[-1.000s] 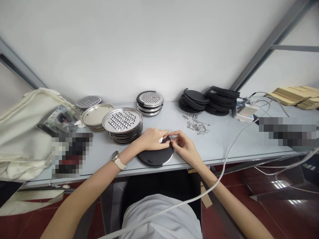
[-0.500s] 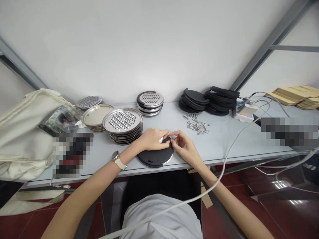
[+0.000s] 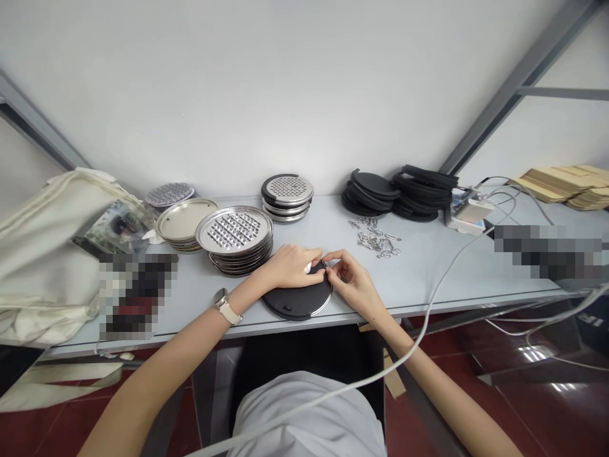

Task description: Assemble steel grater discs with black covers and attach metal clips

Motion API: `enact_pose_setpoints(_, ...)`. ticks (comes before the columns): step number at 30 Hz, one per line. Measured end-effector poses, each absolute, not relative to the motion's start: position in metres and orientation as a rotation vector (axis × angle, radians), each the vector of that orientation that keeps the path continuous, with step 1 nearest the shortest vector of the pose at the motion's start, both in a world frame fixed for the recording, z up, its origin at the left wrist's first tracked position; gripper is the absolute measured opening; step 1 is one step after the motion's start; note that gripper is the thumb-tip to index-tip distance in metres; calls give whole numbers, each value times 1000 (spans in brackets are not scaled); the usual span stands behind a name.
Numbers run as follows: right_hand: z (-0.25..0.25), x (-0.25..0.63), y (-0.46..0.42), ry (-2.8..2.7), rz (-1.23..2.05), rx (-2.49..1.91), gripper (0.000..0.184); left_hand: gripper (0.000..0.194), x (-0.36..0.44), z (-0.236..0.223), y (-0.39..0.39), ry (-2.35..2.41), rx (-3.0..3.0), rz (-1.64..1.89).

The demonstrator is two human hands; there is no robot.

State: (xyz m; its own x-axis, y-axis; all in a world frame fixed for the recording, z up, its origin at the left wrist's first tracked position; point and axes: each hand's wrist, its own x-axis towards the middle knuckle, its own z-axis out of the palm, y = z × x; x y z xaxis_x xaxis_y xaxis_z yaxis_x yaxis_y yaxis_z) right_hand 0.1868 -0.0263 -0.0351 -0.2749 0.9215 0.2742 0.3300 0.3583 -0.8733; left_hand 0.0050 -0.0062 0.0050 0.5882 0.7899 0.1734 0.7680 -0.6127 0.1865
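A black round disc (image 3: 297,303) with a metal rim on its right side lies near the table's front edge. Over its far part rests my left hand (image 3: 291,266), fingers closed at the disc's upper right edge. Something small and white (image 3: 307,267) shows among those fingers. My right hand (image 3: 353,284) pinches a small metal clip (image 3: 324,263) at that same edge, its fingertips close to the left ones. Fingers partly hide the clip. A pile of loose metal clips (image 3: 375,240) lies beyond my right hand.
Left of the disc stands a stack of round metal graters (image 3: 235,231), beside plain metal discs (image 3: 185,222). More graters (image 3: 288,193) sit at the back, with black round covers (image 3: 371,187) farther right. A white cable (image 3: 431,311) crosses in front of my right forearm.
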Motion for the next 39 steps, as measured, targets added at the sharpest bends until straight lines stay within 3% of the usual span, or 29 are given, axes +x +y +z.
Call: enact_pose_setpoints(39, -36, 185, -31, -1805, 787, -1073, 11, 22, 3, 3, -5, 1315, 2749, 367)
